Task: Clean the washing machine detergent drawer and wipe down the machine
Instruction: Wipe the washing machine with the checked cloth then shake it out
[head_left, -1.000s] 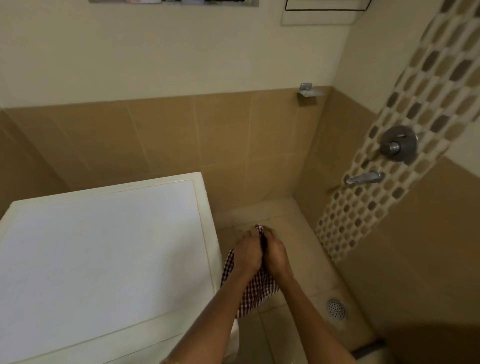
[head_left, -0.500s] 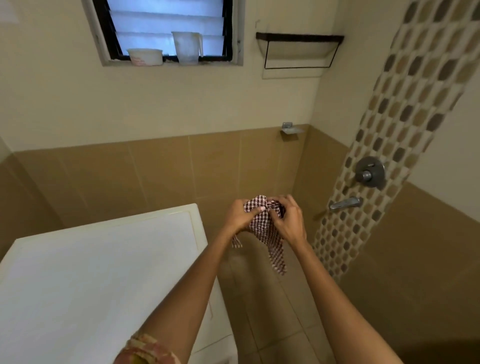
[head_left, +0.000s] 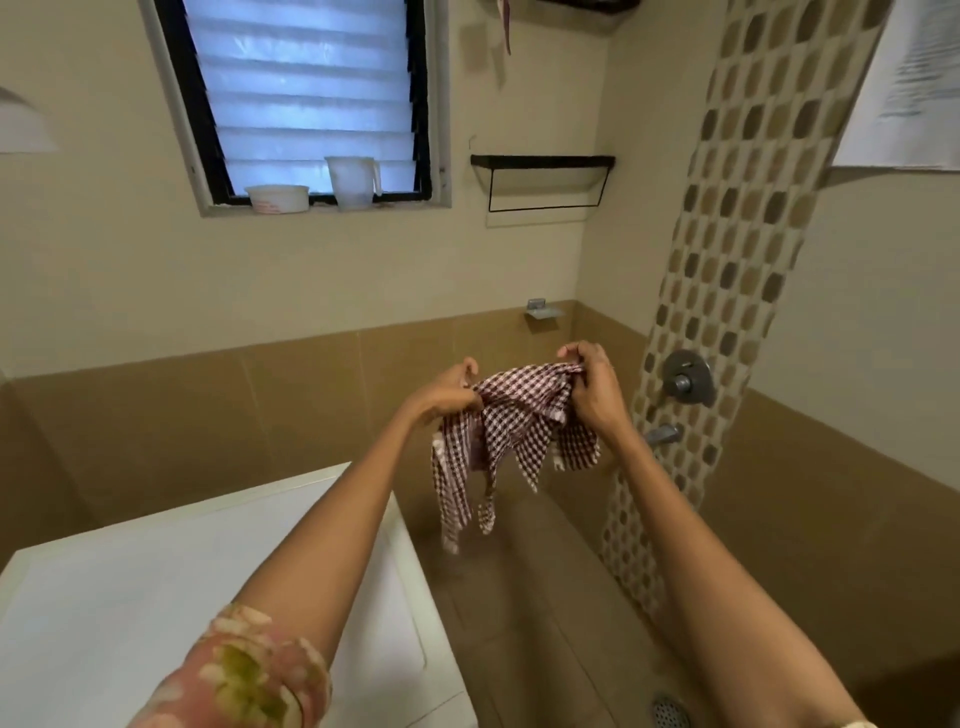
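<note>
Checked cloth (head_left: 511, 415) was woven fabric, matt, limp, red-and-white weave with a slightly rough look. Washing machine (head_left: 156, 582) top was smooth white, faint sheen, plastic or enamelled metal, could not tell which. Lower wall tiles (head_left: 208, 415) were tan ceramic, smooth, low gloss; upper wall looked matt cream. Mosaic strip (head_left: 737, 208) on the right had small glossy pieces. Shower valve (head_left: 688, 383) was brushed grey metal, dull shine. Floor drain (head_left: 670, 713) was perforated metal. Far window sill held 2 white plastic containers (head_left: 311, 192), semi-translucent. Wall shelf (head_left: 543, 174) was black matt wire. Sleeve (head_left: 244, 675) was printed cloth.
</note>
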